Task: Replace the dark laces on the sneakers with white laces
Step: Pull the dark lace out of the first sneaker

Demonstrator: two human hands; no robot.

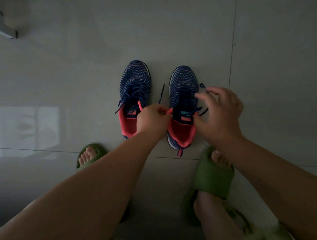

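Because the dark lace [188,103] is limp, the pinching left hand [152,119] steadies the centre-frame sneaker [182,110] collar; right hand [221,111], fingers spread, should pinch its stiff tip.
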